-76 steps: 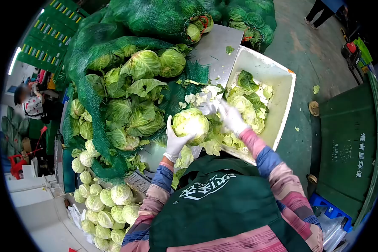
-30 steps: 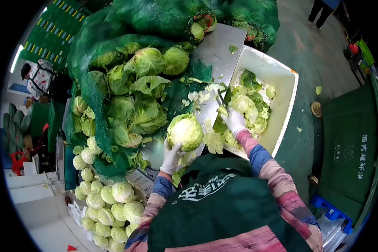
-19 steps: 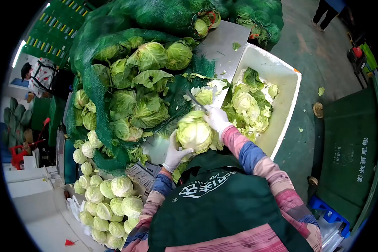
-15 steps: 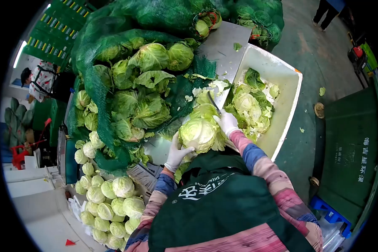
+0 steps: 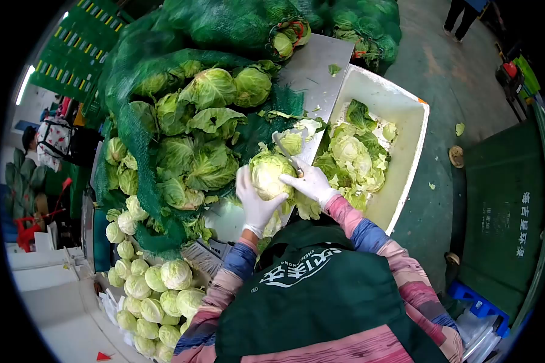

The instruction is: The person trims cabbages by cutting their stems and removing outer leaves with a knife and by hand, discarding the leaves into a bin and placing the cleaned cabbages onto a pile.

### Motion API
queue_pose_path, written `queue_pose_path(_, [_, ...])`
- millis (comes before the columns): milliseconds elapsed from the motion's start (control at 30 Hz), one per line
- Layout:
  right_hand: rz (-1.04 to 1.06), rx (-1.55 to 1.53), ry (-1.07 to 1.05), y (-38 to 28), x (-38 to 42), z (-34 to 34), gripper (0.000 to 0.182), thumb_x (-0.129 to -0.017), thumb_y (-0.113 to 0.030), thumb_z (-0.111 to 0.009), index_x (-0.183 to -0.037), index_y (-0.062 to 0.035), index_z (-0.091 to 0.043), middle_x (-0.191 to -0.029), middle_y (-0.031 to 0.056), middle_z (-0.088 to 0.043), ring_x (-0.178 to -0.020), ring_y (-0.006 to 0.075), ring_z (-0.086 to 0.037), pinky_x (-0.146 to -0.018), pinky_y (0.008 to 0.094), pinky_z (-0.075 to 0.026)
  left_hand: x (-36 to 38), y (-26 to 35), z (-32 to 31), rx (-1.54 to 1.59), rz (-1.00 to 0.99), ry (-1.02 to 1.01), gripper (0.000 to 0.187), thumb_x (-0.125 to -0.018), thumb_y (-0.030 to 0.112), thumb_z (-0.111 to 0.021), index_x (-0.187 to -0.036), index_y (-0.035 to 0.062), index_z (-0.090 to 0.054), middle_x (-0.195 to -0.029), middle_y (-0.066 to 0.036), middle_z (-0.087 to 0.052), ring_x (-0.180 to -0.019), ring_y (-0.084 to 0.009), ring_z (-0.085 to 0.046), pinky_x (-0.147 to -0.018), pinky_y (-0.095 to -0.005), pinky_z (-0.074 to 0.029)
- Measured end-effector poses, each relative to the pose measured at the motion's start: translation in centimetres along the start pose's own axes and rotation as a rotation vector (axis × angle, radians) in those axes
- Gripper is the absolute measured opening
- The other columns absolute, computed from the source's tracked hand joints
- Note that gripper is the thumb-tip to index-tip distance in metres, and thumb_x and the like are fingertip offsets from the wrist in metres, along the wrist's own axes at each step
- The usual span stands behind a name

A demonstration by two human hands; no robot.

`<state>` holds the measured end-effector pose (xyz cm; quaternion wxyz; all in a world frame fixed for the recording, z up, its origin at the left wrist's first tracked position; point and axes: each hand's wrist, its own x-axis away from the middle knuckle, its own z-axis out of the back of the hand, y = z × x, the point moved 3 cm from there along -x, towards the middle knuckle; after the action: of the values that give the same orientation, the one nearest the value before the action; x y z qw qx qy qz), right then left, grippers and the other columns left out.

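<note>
A pale green cabbage (image 5: 271, 173) is held up near the middle of the view. My left hand (image 5: 255, 202), in a white glove, cups its left and lower side. In a white glove too, my right hand (image 5: 312, 183) grips a knife (image 5: 283, 148) and rests against the cabbage's right side; the handle is mostly hidden. Loose leaves lie just beyond the cabbage. On the left, an opened green net sack (image 5: 130, 151) holds leafy cabbages (image 5: 211, 89). To the right, a white box (image 5: 406, 181) contains cut-off leaves (image 5: 351, 151).
Trimmed cabbages (image 5: 154, 278) are piled at the lower left. Full net sacks (image 5: 224, 27) lie at the back beside the metal table (image 5: 321, 54). A large green bin (image 5: 496, 212) stands on the right. One person (image 5: 47, 142) is at far left; another's legs (image 5: 460, 18) show at top right.
The cabbage has moved up and slightly left, away from my body, with both hands around it. Its loose outer leaves have come away at the right side. My right hand still grips the knife.
</note>
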<state>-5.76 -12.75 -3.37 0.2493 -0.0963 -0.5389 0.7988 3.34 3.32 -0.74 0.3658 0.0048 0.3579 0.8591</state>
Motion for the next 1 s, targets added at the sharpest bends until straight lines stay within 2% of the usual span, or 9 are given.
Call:
queue_pose_path(100, [-0.117,0.374,-0.077,-1.1,-0.3,0.0,0.077,-0.077,-0.065,-0.06,-0.127,-0.0058,-0.054,-0.097,0.0218,-0.068,-0.091,0.0373,-0.066,-0.078,0.0427,-0.052,-2.3,0.1,-0.6,-0.034,-0.095,-0.287,0.121,-0.048,0.037,-0.09,-0.142,-0.004,-0.027,-0.141,-0.023,-0.033,-0.13,-0.0383,-0.032,-0.111,-0.0441,-0.026])
queue_pose_path(133, [-0.037,0.337,0.028,-0.9,-0.6,-0.3,0.07,-0.079,-0.065,-0.057,-0.121,-0.0093,-0.057,-0.084,0.0213,-0.068,-0.082,0.0384,-0.066,-0.071,0.0452,-0.052,-2.6,-0.2,-0.6,0.0,-0.124,-0.285,0.12,-0.047,0.036,-0.09,-0.142,-0.0036,-0.028,-0.14,-0.024,-0.033,-0.129,-0.0389,-0.033,-0.11,-0.0434,-0.027])
queue_pose_path(367, [-0.054,0.11,0.149,1.9,-2.9,-1.5,0.038,-0.087,-0.043,-0.056,-0.098,-0.0073,-0.065,-0.082,0.0175,-0.068,-0.076,0.0358,-0.065,-0.071,0.0431,-0.052,-2.5,-2.2,0.4,0.142,-0.112,-0.306,0.116,-0.05,0.034,-0.09,-0.142,-0.0034,-0.029,-0.14,-0.022,-0.035,-0.131,-0.0374,-0.033,-0.111,-0.0415,-0.028])
queue_pose_path(467, [-0.351,0.217,0.186,5.2,-3.2,1.3,0.038,-0.085,-0.032,-0.062,-0.11,-0.0032,-0.066,-0.085,0.0212,-0.068,-0.079,0.0344,-0.067,-0.074,0.0396,-0.053,-2.1,-3.0,0.8,0.201,-0.015,-0.311,0.114,-0.052,0.033,-0.09,-0.142,-0.0031,-0.029,-0.138,-0.021,-0.036,-0.131,-0.0338,-0.035,-0.112,-0.0393,-0.028])
queue_pose_path(500, [-0.275,0.276,0.305,9.3,-3.2,1.7,0.038,-0.086,-0.034,-0.063,-0.108,-0.0026,-0.066,-0.086,0.0205,-0.069,-0.081,0.0347,-0.067,-0.075,0.0404,-0.052,-2.1,-3.5,0.9,0.243,0.022,-0.306,0.113,-0.054,0.032,-0.09,-0.142,-0.0027,-0.029,-0.136,-0.02,-0.038,-0.131,-0.0313,-0.037,-0.112,-0.0377,-0.029])
queue_pose_path(533, [-0.487,0.272,0.159,10.1,-2.4,3.3,0.04,-0.087,-0.037,-0.063,-0.106,-0.0022,-0.067,-0.086,0.0202,-0.069,-0.081,0.0353,-0.067,-0.075,0.0409,-0.052,-1.9,-4.3,0.6,0.268,0.035,-0.247,0.113,-0.054,0.033,-0.09,-0.144,0.0005,-0.029,-0.137,-0.021,-0.036,-0.131,-0.0315,-0.036,-0.111,-0.0379,-0.03])
queue_pose_path(700, [-0.244,0.158,0.151,3.2,0.9,2.9,0.054,-0.094,-0.049,-0.048,-0.133,-0.0124,-0.046,-0.084,0.0224,-0.067,-0.079,0.0391,-0.065,-0.071,0.0468,-0.051,-3.0,0.0,0.1,0.091,0.141,-0.247,0.117,-0.049,0.037,-0.091,-0.144,0.0069,-0.031,-0.141,-0.025,-0.029,-0.134,-0.0388,-0.026,-0.111,-0.0447,-0.026])
queue_pose_path(767, [-0.015,0.163,0.155,2.1,1.2,0.1,0.059,-0.095,-0.051,-0.042,-0.141,-0.0148,-0.038,-0.081,0.022,-0.066,-0.073,0.0403,-0.064,-0.067,0.0476,-0.051,-4.3,1.0,-0.4,-0.231,-0.104,-0.35,0.12,-0.047,0.039,-0.091,-0.144,0.0053,-0.029,-0.143,-0.026,-0.028,-0.131,-0.0425,-0.029,-0.111,-0.0471,-0.025])
queue_pose_path(1000, [-0.032,0.518,0.05,-1.1,1.0,-1.8,0.067,-0.098,-0.047,-0.037,-0.149,-0.0085,-0.019,-0.067,0.0186,-0.065,-0.058,0.0371,-0.063,-0.053,0.0469,-0.049,-7.2,1.0,-3.0,-0.275,0.038,-0.429,0.11,-0.048,0.045,-0.087,-0.134,-0.0032,-0.036,-0.131,-0.027,-0.041,-0.122,-0.0428,-0.041,-0.105,-0.0441,-0.035])
